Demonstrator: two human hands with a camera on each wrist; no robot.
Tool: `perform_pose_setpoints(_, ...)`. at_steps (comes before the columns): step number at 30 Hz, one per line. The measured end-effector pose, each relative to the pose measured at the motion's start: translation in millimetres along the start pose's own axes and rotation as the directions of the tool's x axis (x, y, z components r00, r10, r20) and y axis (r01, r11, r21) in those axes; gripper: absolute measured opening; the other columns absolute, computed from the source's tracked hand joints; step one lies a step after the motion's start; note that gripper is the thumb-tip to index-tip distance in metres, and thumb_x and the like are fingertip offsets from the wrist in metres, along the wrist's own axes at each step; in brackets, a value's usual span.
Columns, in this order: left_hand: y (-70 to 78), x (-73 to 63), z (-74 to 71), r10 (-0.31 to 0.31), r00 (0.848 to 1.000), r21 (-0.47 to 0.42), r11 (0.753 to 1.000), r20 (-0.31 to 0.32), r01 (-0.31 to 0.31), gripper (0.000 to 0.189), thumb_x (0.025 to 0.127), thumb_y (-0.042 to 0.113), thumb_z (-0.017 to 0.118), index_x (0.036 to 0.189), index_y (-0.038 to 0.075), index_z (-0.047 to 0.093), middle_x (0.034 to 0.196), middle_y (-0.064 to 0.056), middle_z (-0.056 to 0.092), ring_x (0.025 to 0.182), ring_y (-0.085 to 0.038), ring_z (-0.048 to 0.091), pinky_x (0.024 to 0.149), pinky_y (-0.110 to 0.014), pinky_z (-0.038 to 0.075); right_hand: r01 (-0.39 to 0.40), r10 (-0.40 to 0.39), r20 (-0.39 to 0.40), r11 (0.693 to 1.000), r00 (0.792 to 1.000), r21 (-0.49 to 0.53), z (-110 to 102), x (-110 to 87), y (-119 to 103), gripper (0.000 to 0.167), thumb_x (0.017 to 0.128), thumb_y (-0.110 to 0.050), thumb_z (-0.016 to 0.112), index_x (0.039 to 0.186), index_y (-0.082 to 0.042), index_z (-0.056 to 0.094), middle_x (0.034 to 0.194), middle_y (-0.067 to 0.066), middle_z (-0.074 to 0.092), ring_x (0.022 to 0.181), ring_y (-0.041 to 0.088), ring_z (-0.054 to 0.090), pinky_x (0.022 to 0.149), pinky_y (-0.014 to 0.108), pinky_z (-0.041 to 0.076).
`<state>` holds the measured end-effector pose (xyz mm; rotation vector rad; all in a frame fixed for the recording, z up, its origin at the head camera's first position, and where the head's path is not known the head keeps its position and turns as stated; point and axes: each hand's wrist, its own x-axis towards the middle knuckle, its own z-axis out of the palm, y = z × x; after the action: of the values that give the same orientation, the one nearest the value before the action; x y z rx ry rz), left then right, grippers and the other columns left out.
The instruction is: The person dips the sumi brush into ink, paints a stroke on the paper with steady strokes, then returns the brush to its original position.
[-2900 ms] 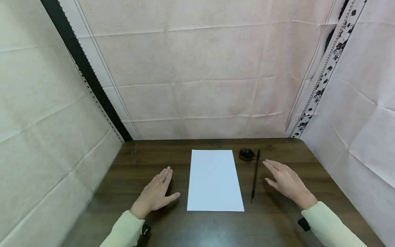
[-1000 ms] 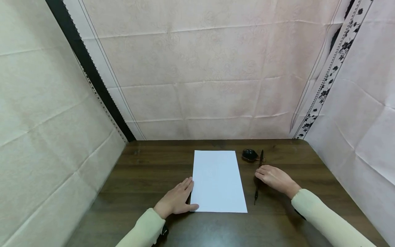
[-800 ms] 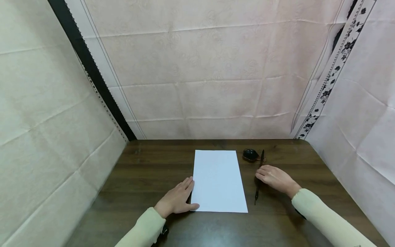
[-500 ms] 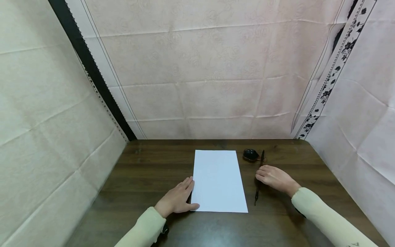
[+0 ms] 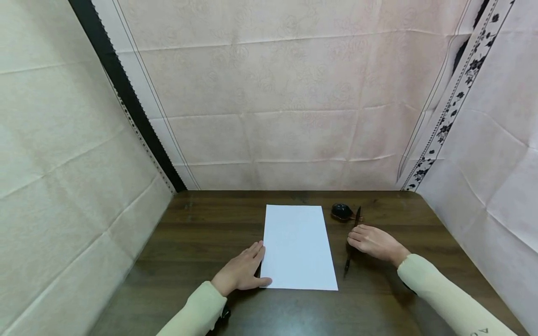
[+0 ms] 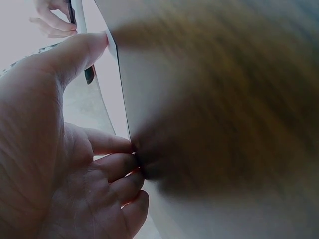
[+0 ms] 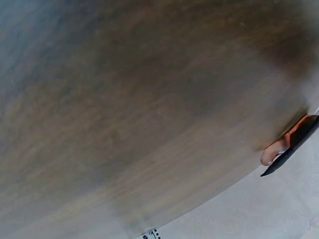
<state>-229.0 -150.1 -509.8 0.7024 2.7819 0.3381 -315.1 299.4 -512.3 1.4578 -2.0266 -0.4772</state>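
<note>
A blank white sheet of paper [image 5: 299, 247] lies upright on the brown wooden table [image 5: 210, 219]. My left hand [image 5: 239, 270] rests at its lower left, fingers spread straight, with fingertips and thumb tip on the paper's left edge; the left wrist view shows the palm side of this hand [image 6: 75, 144]. To the right of the sheet, my right hand [image 5: 375, 242] pinches a slim black dip pen [image 5: 357, 217] around the middle of its shaft. The pen's thin tip points toward me, and the fingers cover its middle. In the right wrist view the pen's dark end [image 7: 289, 155] shows at the right.
Behind the right hand sits a small glossy black object [image 5: 342, 211] with a brownish rim, beside the pen's far end. Pale cloth [image 5: 273, 102] hangs along the table's back edge, with more cloth at the left [image 5: 71, 196] and right [image 5: 483, 154].
Both hands have come in: the left from the bare table to the paper's edge, the right onto the pen. Since half a second ago, the pen's near tip has shifted slightly left.
</note>
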Motion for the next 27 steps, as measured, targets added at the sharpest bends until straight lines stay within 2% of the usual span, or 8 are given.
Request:
perform_pose_setpoints(4, 0.4, 1.7, 0.8, 0.002, 1.000, 0.005, 1.000, -0.002, -0.002, 0.100, 0.096, 0.061, 0.069, 0.164, -0.001, 0.031, 0.176, -0.017, 0.023, 0.163, -0.032, 0.027, 0.129, -0.051, 0.033, 0.013, -0.013, -0.015, 1.000, 1.000, -0.007, -2, 0.1, 3, 0.029, 0.076, 0.001, 0.073, 0.103, -0.007, 0.073, 0.103, 0.005, 0.078, 0.097, 0.020, 0.072, 0.090, 0.038, 0.063)
perform_pose_setpoints(10, 1.4, 1.3, 0.6, 0.005, 1.000, 0.002, 1.000, 0.003, -0.005, 0.100, 0.096, 0.061, 0.069, 0.164, -0.002, 0.031, 0.176, -0.017, 0.024, 0.163, -0.033, 0.027, 0.129, -0.052, 0.033, 0.014, -0.014, -0.023, 1.000, 1.000, -0.004, -11, 1.3, 8, 0.037, 0.069, 0.002, 0.082, 0.104, -0.007, 0.073, 0.105, 0.005, 0.078, 0.097, 0.021, 0.073, 0.089, 0.038, 0.063)
perform_pose_setpoints(16, 0.8, 0.5, -0.7, -0.005, 1.000, -0.009, 1.000, 0.012, 0.005, 0.101, 0.096, 0.061, 0.068, 0.165, -0.001, 0.029, 0.177, -0.016, 0.021, 0.164, -0.033, 0.025, 0.130, -0.052, 0.032, 0.019, -0.019, -0.055, 1.000, 0.998, -0.010, -23, 3.6, 14, 0.040, 0.067, 0.004, 0.079, 0.105, -0.006, 0.074, 0.105, 0.005, 0.078, 0.097, 0.021, 0.073, 0.090, 0.038, 0.063)
perform_pose_setpoints(22, 1.6, 0.0, -3.7, -0.014, 1.000, -0.018, 1.000, 0.016, 0.014, 0.102, 0.096, 0.062, 0.068, 0.165, -0.001, 0.029, 0.177, -0.016, 0.021, 0.164, -0.033, 0.024, 0.129, -0.053, 0.032, 0.022, -0.023, -0.104, 1.000, 0.994, -0.006, -33, 6.2, 23, 0.037, 0.070, 0.005, 0.079, 0.106, -0.005, 0.075, 0.105, 0.006, 0.078, 0.097, 0.022, 0.073, 0.089, 0.038, 0.063)
perform_pose_setpoints(25, 2.5, -0.1, -3.5, -0.010, 1.000, -0.020, 1.000, 0.013, 0.011, 0.101, 0.095, 0.061, 0.069, 0.165, -0.002, 0.029, 0.177, -0.016, 0.022, 0.164, -0.033, 0.025, 0.129, -0.053, 0.033, 0.018, -0.017, -0.146, 1.000, 0.989, 0.004, -38, 7.6, 28, 0.034, 0.073, 0.006, 0.073, 0.105, -0.003, 0.075, 0.104, 0.008, 0.078, 0.095, 0.023, 0.073, 0.086, 0.038, 0.063)
perform_pose_setpoints(27, 3.0, -0.1, -3.3, -0.009, 1.000, -0.016, 1.000, 0.012, 0.009, 0.101, 0.095, 0.060, 0.070, 0.164, -0.002, 0.030, 0.176, -0.017, 0.022, 0.164, -0.033, 0.026, 0.129, -0.053, 0.033, 0.007, -0.003, -0.183, 1.000, 0.983, 0.023, -40, 8.8, 32, 0.028, 0.079, 0.006, 0.065, 0.105, -0.001, 0.075, 0.103, 0.009, 0.078, 0.094, 0.024, 0.073, 0.084, 0.039, 0.063)
